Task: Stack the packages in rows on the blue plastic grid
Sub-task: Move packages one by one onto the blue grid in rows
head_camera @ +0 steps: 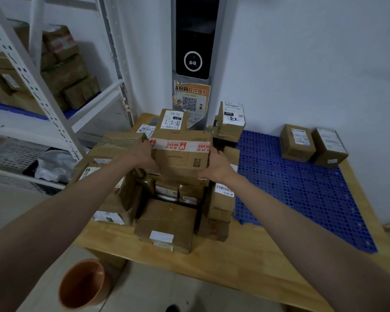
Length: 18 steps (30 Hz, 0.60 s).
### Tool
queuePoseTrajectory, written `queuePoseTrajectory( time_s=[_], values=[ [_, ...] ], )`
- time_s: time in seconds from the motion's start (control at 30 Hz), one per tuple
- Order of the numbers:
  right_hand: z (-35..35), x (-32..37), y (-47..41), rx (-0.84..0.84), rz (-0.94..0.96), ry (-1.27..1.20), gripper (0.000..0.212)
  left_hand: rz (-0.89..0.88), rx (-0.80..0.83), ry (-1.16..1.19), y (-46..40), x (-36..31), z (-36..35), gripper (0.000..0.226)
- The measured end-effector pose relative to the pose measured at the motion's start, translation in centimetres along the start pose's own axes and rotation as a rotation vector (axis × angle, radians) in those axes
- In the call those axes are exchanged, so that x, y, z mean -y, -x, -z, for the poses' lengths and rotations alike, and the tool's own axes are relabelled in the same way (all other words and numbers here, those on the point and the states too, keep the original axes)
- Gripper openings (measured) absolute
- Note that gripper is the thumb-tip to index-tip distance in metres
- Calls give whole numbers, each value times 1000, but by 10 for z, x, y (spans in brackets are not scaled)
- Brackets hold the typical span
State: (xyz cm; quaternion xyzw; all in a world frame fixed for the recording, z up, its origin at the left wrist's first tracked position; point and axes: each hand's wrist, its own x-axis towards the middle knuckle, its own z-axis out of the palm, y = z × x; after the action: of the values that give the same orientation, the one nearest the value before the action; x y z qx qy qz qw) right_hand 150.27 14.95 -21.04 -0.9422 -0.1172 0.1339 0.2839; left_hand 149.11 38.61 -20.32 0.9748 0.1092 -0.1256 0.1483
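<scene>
Packages (167, 199) crowd the table's (245, 262) nine o'clock side, their lower ones half hidden. Left hand (142, 155) and right hand (218, 166) clasp the taped box (180, 154). Blue grid (302, 183) lies at three o'clock.

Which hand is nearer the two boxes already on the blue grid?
Right. The right hand grips the taped box's side facing the two boxes on the blue grid; the left hand holds its far side.
</scene>
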Motion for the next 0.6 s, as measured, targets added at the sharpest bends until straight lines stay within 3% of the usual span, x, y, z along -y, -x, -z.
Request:
queuePoseTrajectory(
  time_s=[0.3, 0.6],
  values=[
    [43, 11, 32, -58, 116, -50, 96, -7, -142, 68, 51, -25, 43, 84],
    [84, -31, 102, -133, 154, -62, 95, -23, -196, -45, 111, -92, 35, 95]
  ],
)
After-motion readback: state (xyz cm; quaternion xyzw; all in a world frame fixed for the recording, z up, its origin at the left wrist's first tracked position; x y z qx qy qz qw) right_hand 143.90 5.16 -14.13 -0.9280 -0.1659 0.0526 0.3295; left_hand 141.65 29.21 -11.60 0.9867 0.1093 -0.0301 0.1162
